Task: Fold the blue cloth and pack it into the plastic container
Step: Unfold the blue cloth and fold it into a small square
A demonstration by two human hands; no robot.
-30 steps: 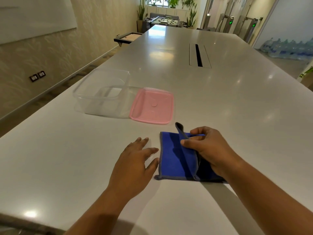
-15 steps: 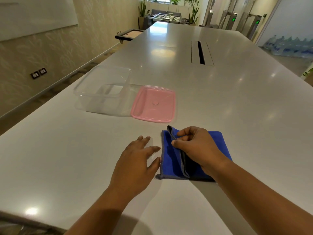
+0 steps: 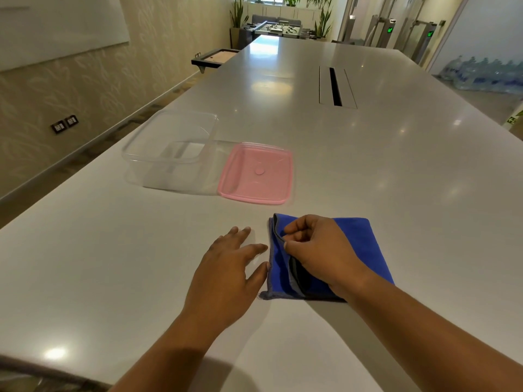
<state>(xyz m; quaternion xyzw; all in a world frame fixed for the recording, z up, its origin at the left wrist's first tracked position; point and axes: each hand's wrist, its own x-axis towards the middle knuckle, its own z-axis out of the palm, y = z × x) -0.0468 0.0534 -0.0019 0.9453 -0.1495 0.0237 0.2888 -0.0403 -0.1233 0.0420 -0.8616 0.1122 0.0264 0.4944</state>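
Blue cloth (image 3: 365, 244) under right hand (image 3: 319, 250)

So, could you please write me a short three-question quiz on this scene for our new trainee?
1. True or false: the pink lid is sealed on the clear container.
2. Which hand pinches the blue cloth? A) left hand B) right hand
3. Fill in: the container holds ____.

Key: 1 false, the lid lies on the table beside it; 2 B; 3 nothing.
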